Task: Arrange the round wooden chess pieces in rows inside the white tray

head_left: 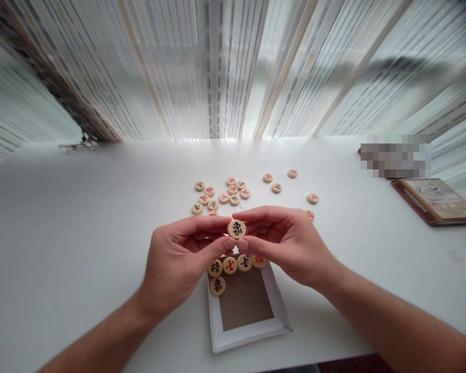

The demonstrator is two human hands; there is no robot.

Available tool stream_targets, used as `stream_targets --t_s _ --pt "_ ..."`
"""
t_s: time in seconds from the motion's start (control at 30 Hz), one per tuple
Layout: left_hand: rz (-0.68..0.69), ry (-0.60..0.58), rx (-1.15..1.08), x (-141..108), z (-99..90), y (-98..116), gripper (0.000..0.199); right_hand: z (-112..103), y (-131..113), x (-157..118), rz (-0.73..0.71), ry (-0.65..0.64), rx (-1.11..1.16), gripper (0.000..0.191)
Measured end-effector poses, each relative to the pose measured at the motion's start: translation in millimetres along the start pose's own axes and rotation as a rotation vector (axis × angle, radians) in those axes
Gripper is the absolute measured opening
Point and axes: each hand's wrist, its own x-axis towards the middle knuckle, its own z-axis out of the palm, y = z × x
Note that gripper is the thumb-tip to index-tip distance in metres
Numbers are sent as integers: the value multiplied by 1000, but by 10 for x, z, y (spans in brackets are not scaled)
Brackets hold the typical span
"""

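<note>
Holding black-marked disc [236, 229] over far end of white box [252, 333]; my left hand [180, 254] and right hand [295, 243] are pinching its rim together. Apparently I'm filling rows; setting beside second-row piece [218, 286] would be needing level lowering.

The bare left hand [180, 248] and right hand [295, 243] hide most of the far end of the white-walled, brown-bottomed box [252, 334] at lower centre; the right also partly covers a round, cream disc with a red character [258, 260]. Upper right, a pixelated object [395, 158] is perhaps boxy. The flat, brown-bordered booklet [437, 202] meets the right edge. Pale striped blinds [171, 57] blur across the top.
</note>
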Motion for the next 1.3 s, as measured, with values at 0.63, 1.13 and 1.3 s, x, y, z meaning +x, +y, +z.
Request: stream_targets --t_s 0.63,1.13,1.3 --pt "11 -26 25 -7 -30 -21 28 -83 80 -6 -366 -14 -370 34" --pt "-20 -83 -9 41 -44 -27 18 -71 73 -1 -498 0 -551 24" --pt "-52 -125 -22 42 -43 -25 17 -77 73 -8 -481 18 -570 23"
